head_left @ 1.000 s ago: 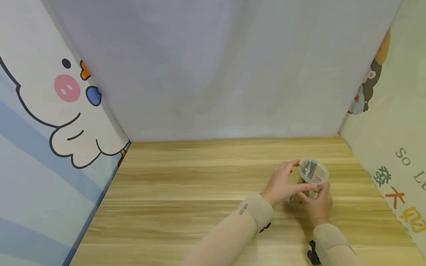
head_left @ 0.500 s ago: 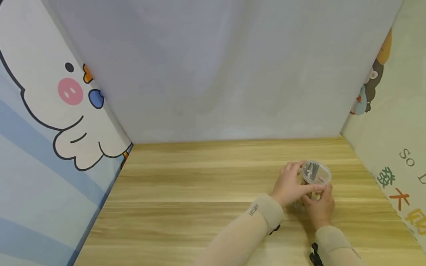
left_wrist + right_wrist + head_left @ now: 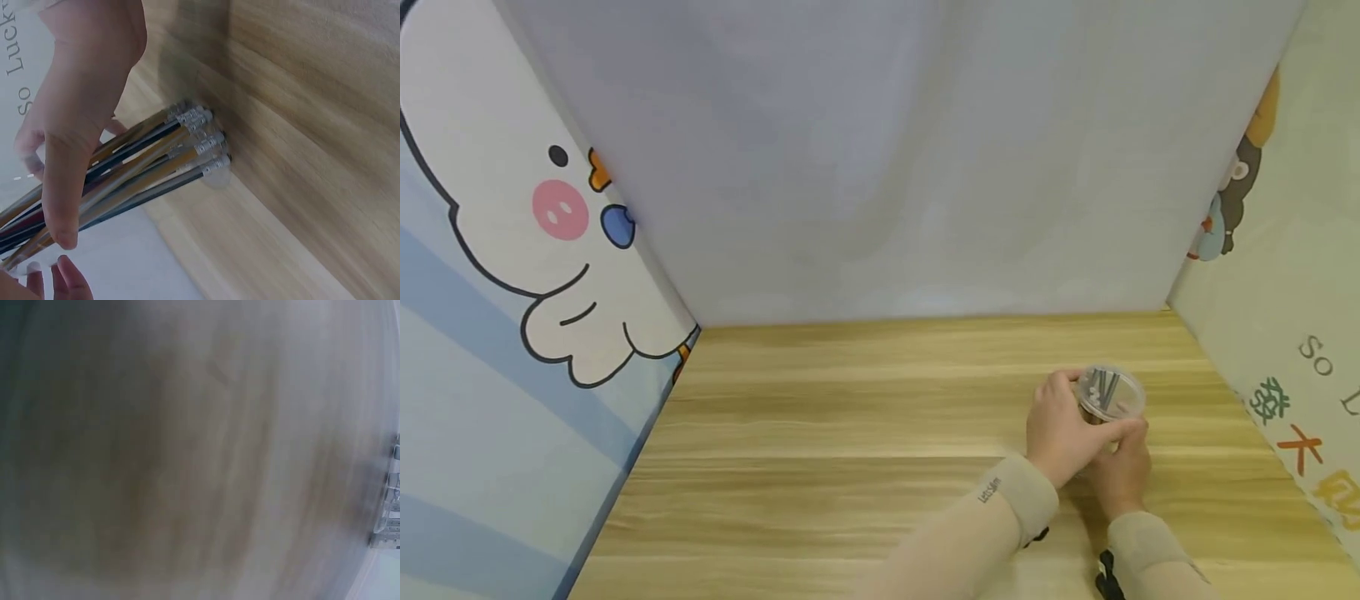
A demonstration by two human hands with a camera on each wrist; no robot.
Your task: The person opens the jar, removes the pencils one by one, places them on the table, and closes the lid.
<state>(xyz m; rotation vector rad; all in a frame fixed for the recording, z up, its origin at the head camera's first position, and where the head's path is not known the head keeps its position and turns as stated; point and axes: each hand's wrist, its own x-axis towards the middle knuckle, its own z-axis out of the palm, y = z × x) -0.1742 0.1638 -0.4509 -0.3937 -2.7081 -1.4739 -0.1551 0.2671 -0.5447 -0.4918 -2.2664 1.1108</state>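
Note:
A clear plastic jar (image 3: 217, 177) with a round clear lid (image 3: 1112, 390) stands at the table's right side in the head view. Inside it are several long pencils (image 3: 150, 156), orange-brown and dark, with silver-banded ends at the jar's bottom. My right hand (image 3: 1122, 475) grips the jar's side, its thumb across the front in the left wrist view. My left hand (image 3: 1063, 432) holds the lid's rim from the left, thumb along the near edge and fingers round the far edge. The right wrist view is mostly blurred; only the silver pencil ends (image 3: 389, 519) show at its right edge.
The wood-grain table (image 3: 820, 417) runs back to a plain grey-white wall (image 3: 880, 167). A cartoon-printed panel (image 3: 490, 250) borders it on the left. On the right, close to the jar, rises a pale panel (image 3: 1270, 333) with lettering.
My left hand has shifted right and wrapped closer round the lid, its wrist turning over it. The right hand keeps its grip on the jar, which stays nearly in place.

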